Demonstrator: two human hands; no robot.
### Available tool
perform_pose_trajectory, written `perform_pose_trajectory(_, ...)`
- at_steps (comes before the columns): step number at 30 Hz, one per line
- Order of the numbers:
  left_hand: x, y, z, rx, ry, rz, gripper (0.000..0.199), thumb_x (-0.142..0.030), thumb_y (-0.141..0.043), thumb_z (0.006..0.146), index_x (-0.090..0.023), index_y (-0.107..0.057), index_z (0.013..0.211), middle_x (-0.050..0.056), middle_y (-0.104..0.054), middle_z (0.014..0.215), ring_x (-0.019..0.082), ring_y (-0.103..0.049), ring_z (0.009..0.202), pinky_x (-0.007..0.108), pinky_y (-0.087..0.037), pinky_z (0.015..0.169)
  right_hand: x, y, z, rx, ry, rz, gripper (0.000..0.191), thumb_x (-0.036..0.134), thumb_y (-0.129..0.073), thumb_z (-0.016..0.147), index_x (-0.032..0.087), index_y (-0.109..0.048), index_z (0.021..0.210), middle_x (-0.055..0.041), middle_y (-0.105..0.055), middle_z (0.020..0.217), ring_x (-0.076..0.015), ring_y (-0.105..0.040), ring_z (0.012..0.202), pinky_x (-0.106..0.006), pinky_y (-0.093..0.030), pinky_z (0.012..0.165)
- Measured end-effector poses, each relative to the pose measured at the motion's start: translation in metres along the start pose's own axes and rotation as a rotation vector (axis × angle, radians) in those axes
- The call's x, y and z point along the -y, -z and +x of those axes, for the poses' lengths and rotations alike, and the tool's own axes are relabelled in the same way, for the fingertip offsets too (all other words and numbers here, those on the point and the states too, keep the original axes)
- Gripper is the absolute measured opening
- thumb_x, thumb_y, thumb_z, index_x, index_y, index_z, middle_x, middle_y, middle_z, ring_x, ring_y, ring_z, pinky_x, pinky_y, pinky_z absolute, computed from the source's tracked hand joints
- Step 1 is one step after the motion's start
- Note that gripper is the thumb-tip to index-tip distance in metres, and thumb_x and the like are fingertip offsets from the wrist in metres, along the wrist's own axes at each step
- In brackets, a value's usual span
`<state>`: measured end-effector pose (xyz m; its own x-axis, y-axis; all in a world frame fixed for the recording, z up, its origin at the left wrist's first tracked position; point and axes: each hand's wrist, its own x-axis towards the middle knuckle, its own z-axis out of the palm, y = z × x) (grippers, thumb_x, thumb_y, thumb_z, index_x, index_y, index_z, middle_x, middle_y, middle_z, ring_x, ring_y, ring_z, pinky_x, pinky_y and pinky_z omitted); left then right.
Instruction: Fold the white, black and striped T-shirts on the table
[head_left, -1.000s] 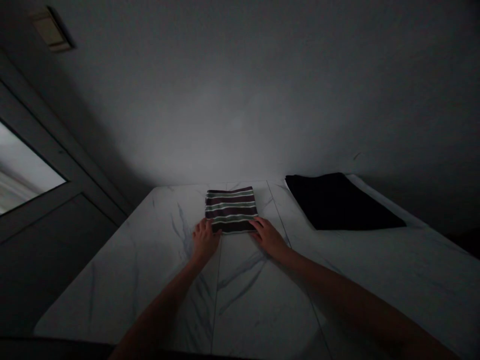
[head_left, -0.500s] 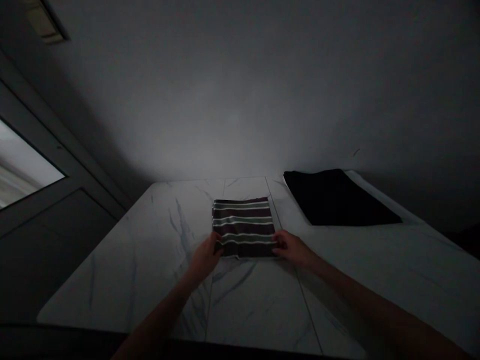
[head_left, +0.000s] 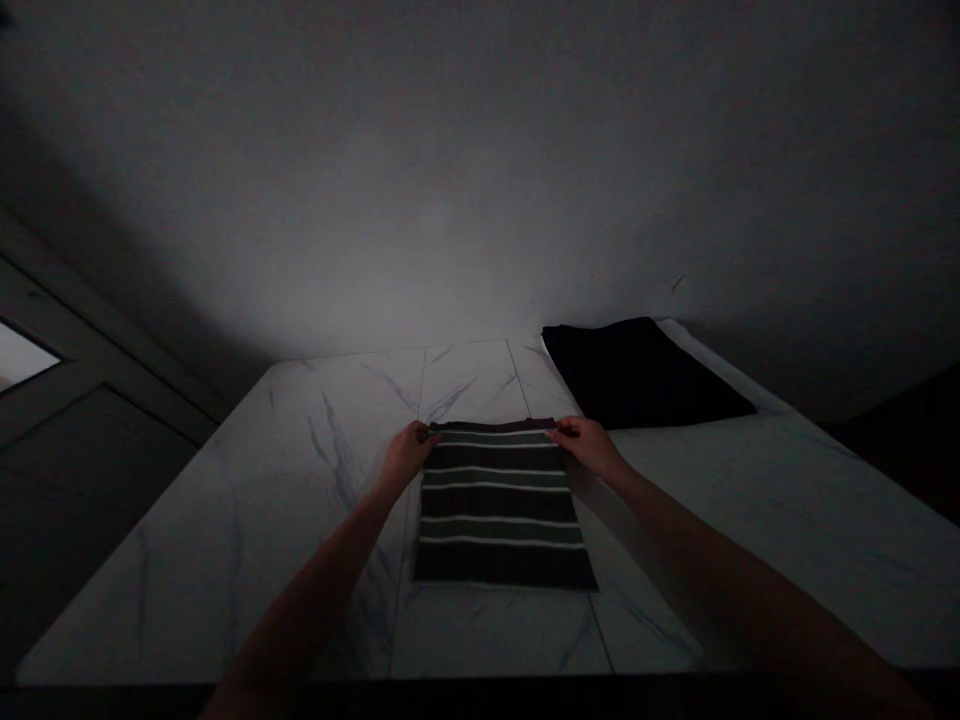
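A folded striped cloth point(head_left: 501, 505), dark with green bands and thin white lines, is in the middle of the marble-patterned table. At its far left corner, my left hand point(head_left: 409, 452) pinches the edge between thumb and fingers. My right hand point(head_left: 589, 445) grips the far right corner in the same way. The far edge stretches between both hands, and the near part reaches toward me. Whether the cloth's far edge is lifted off the surface is hard to tell in the dim light.
A black folded cloth point(head_left: 645, 375) lies at the back right, with something white under its right side. The white marble-patterned table point(head_left: 300, 530) meets a grey wall point(head_left: 450, 200) at the back. A door point(head_left: 97, 430) stands at the left.
My hands have moved from the cloth's near corners to its far corners. The striped cloth now lies closer to me and looks larger. The view has shifted a little.
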<state>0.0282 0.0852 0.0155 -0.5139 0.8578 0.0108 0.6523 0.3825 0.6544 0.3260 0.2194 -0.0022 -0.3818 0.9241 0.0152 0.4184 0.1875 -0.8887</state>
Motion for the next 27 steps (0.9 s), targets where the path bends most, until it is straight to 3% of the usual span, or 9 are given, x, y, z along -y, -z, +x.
perform_pose_trajectory(3, 0.010, -0.003, 0.000, 0.020, -0.008, -0.322, 0.019, -0.039, -0.064, 0.081, -0.020, -0.061, 0.083, 0.002, -0.070, 0.078, 0.019, -0.067, 0.078, 0.028, -0.051, 0.070, 0.002, -0.005, 0.000, -0.045, 0.079, 0.037, 0.023, 0.042, -0.065, 0.077, 0.020, -0.059, 0.073, -0.0029, -0.068, 0.073, -0.0211, -0.065, 0.073, -0.032, -0.049, 0.070)
perform_pose_trajectory(6, 0.018, -0.004, -0.002, 0.066, 0.055, -0.505, 0.025, -0.041, -0.058, 0.085, -0.018, -0.061, 0.096, 0.003, -0.072, 0.080, 0.019, -0.069, 0.078, 0.028, -0.053, 0.067, 0.006, -0.012, 0.001, -0.081, 0.033, 0.021, 0.019, 0.038, -0.060, 0.083, 0.019, -0.060, 0.084, -0.0049, -0.070, 0.082, -0.0205, -0.067, 0.078, -0.030, -0.049, 0.072)
perform_pose_trajectory(10, 0.018, -0.009, 0.003, 0.020, 0.119, -0.320, 0.009, -0.026, -0.057, 0.086, -0.019, -0.060, 0.091, 0.005, -0.072, 0.084, 0.022, -0.069, 0.087, 0.032, -0.053, 0.075, 0.012, -0.021, 0.003, -0.125, -0.082, -0.275, 0.014, 0.026, -0.051, 0.091, 0.018, -0.062, 0.090, -0.0081, -0.072, 0.088, -0.0207, -0.067, 0.083, -0.029, -0.047, 0.074)
perform_pose_trajectory(15, 0.008, -0.015, 0.000, -0.033, -0.032, -0.073, 0.017, -0.020, -0.059, 0.088, -0.021, -0.054, 0.104, 0.008, -0.072, 0.099, 0.023, -0.068, 0.097, 0.033, -0.049, 0.083, 0.024, -0.021, -0.008, -0.102, -0.094, -0.589, 0.022, 0.030, -0.044, 0.098, 0.019, -0.062, 0.106, -0.0090, -0.073, 0.093, -0.0226, -0.067, 0.087, -0.029, -0.042, 0.070)
perform_pose_trajectory(18, 0.005, -0.016, -0.006, -0.041, -0.093, -0.033, 0.022, -0.022, -0.057, 0.090, -0.022, -0.051, 0.112, 0.008, -0.071, 0.101, 0.022, -0.068, 0.093, 0.032, -0.049, 0.080, 0.028, -0.022, -0.013, -0.113, -0.104, -0.549, 0.028, 0.042, -0.048, 0.097, 0.020, -0.059, 0.110, -0.0068, -0.073, 0.089, -0.0230, -0.068, 0.085, -0.029, -0.042, 0.067)
perform_pose_trajectory(21, 0.004, -0.016, -0.008, -0.102, -0.091, -0.094, 0.019, -0.023, -0.053, 0.092, -0.022, -0.051, 0.110, 0.005, -0.069, 0.093, 0.020, -0.066, 0.086, 0.031, -0.048, 0.076, 0.023, -0.028, -0.013, -0.117, -0.080, -0.422, 0.030, 0.040, -0.062, 0.087, 0.021, -0.058, 0.111, -0.0041, -0.073, 0.087, -0.0226, -0.068, 0.083, -0.029, -0.044, 0.068)
perform_pose_trajectory(25, 0.004, -0.018, -0.007, -0.163, -0.144, -0.302, 0.021, -0.023, -0.048, 0.092, -0.022, -0.049, 0.112, 0.002, -0.065, 0.085, 0.017, -0.064, 0.076, 0.027, -0.047, 0.069, 0.011, -0.033, -0.019, -0.252, 0.095, -0.220, 0.031, 0.033, -0.052, 0.090, 0.019, -0.051, 0.117, -0.0046, -0.071, 0.083, -0.0226, -0.068, 0.077, -0.032, -0.047, 0.070)
perform_pose_trajectory(27, 0.003, -0.021, -0.006, -0.160, -0.146, -0.307, 0.024, -0.023, -0.048, 0.092, -0.021, -0.048, 0.116, 0.001, -0.064, 0.085, 0.016, -0.063, 0.074, 0.027, -0.047, 0.068, 0.009, -0.033, -0.023, -0.283, 0.113, -0.264, 0.034, 0.033, -0.047, 0.094, 0.016, -0.047, 0.123, -0.0064, -0.071, 0.083, -0.0236, -0.068, 0.076, -0.032, -0.047, 0.068)
